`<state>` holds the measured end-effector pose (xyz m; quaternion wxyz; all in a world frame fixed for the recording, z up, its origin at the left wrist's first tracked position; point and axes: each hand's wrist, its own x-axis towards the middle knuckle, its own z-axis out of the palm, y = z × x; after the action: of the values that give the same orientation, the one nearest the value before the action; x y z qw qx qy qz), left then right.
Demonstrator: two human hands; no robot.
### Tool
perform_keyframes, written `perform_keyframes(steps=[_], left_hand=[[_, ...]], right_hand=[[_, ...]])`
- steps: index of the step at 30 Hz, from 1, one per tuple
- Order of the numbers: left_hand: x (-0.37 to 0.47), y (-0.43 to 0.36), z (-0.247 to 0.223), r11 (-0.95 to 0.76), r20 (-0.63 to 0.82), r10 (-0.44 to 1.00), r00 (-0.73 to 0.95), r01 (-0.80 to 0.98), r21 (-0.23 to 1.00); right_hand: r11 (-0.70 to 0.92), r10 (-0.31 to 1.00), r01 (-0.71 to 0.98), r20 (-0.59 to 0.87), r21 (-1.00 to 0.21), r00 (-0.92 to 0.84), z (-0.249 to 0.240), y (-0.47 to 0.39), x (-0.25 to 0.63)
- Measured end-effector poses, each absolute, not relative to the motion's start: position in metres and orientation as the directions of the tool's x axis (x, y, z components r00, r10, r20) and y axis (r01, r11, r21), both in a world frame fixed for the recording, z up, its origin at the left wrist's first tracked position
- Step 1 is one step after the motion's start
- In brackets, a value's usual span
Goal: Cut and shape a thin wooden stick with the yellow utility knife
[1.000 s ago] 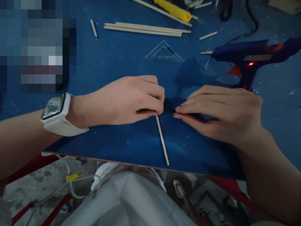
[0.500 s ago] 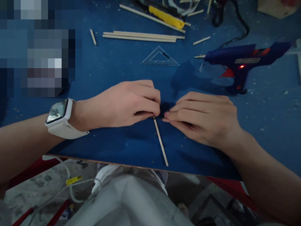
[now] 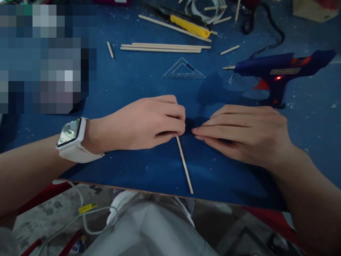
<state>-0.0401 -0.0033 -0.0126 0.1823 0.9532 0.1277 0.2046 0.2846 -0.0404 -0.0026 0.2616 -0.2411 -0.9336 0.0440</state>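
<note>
1. Left hand [image 3: 151, 122] pinches one thin stick [image 3: 184, 163] by its far end on the bench [image 3: 128, 167].
2. Right hand [image 3: 247, 133], fingers narrow, grips one small dark piece [image 3: 194, 135], barely visible.
3. Beyond, I count three parallel sticks [image 3: 165, 50], one set square [image 3: 183, 75], one glue gun [image 3: 266, 65].

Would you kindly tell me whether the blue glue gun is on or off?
Apparently on: the red light on the glue gun glows.

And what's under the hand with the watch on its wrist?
A thin wooden stick runs in under the left hand, above the blue table. The stick's other end is hidden, like anything else the hand covers.
</note>
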Motion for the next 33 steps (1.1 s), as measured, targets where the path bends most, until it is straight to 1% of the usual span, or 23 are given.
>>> perform_keyframes(steps=[6, 14, 18, 26, 33], left_hand=[[-0.042, -0.002, -0.01, -0.908, 0.328, 0.303, 0.895, 0.166, 0.386], [-0.041, -0.003, -0.012, -0.915, 0.316, 0.311, 0.896, 0.193, 0.354], [-0.04, -0.004, -0.011, -0.91, 0.317, 0.319, 0.893, 0.194, 0.367], [-0.043, -0.003, -0.011, -0.888, 0.298, 0.337, 0.893, 0.197, 0.415], [-0.043, -0.003, -0.01, -0.907, 0.3, 0.309, 0.903, 0.184, 0.38]], right_hand=[[0.883, 0.465, 0.429, 0.494, -0.193, -0.735, -0.003, -0.04, 0.283], [0.872, 0.485, 0.453, 0.471, -0.188, -0.737, -0.004, -0.041, 0.286], [0.862, 0.498, 0.472, 0.475, -0.183, -0.725, -0.009, -0.042, 0.287], [0.881, 0.46, 0.447, 0.495, -0.153, -0.737, -0.001, -0.045, 0.276], [0.87, 0.484, 0.464, 0.46, -0.166, -0.744, 0.002, -0.045, 0.277]])
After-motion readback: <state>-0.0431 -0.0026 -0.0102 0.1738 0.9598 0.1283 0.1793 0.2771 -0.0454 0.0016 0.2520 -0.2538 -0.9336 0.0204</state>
